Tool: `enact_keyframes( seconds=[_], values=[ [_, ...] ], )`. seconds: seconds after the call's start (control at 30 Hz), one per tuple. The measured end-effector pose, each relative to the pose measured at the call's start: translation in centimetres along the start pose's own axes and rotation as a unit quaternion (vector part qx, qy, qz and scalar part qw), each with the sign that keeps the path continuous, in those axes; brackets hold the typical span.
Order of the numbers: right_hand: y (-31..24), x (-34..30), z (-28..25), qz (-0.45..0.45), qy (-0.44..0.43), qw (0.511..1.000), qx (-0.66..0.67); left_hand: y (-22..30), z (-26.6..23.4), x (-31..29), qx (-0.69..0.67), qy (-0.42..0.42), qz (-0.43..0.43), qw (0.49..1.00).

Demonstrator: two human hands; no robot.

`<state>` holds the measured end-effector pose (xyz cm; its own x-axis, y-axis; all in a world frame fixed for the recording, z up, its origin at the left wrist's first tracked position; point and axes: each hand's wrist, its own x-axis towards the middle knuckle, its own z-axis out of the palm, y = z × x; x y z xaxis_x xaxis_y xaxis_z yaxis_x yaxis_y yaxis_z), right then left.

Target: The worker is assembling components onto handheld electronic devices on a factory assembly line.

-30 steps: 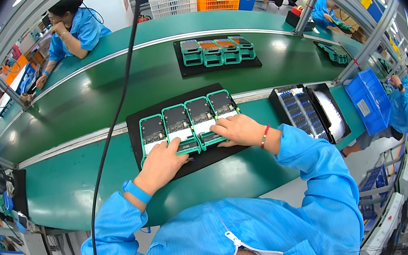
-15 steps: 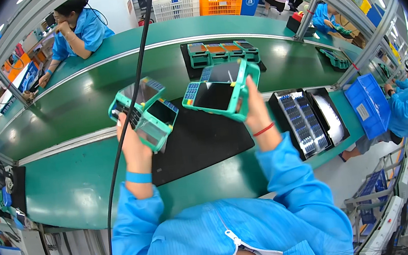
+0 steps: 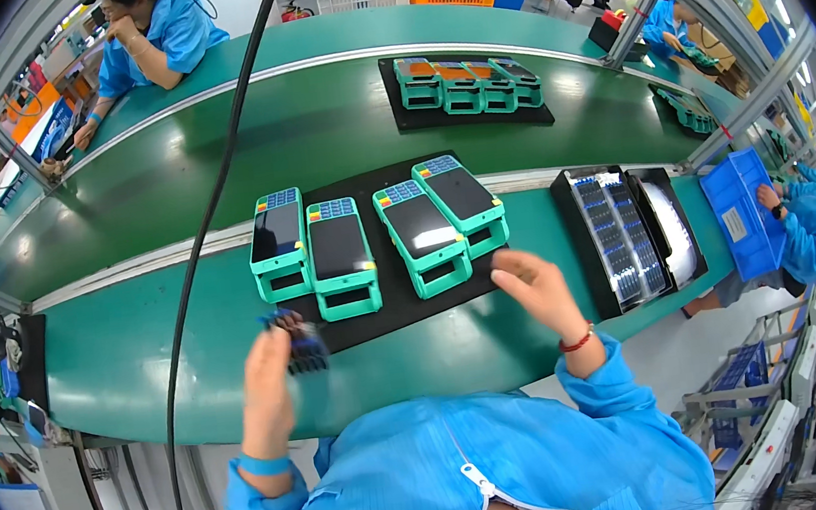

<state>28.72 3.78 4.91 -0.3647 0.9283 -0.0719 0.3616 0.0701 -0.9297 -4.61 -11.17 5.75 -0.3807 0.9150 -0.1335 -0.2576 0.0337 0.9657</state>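
Clamping a dark piece (image 3: 309, 351) in the left hand (image 3: 266, 380), by the 7 o'clock corner of the mat (image 3: 394, 307).
Gripped at the fingertips, at 2 o'clock from mid-hand, bluish and too blurred to identify. Showing two green terminals (image 3: 340, 248) at 1 o'clock from that hand and two more at 10 o'clock from the right hand (image 3: 539, 292), near its spread fingers, each set screen up on the mat.
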Motion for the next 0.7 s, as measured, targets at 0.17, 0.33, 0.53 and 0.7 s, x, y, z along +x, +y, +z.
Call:
enact_keyframes(
  seconds=[0.17, 0.33, 0.53, 0.7],
  values=[
    [-2.8, 2.5, -0.6, -0.258, 0.076, 0.916, -0.298, 0.7, -4.6, 7.0, -0.069, 0.044, 0.065, 0.995],
    [-1.8, 4.7, 0.6, -0.278, 0.024, 0.896, -0.346, -0.3, -4.5, 11.6, -0.021, 0.03, 0.001, 0.999],
    [-1.5, 4.9, 1.1, -0.249, 0.017, 0.912, -0.325, 0.4, -3.5, 7.7, 0.009, 0.008, -0.044, 0.999],
    [-1.9, 4.3, 3.7, -0.247, 0.07, 0.908, -0.331, -2.4, 3.2, 6.1, -0.124, 0.157, 0.057, 0.978]
  ],
)
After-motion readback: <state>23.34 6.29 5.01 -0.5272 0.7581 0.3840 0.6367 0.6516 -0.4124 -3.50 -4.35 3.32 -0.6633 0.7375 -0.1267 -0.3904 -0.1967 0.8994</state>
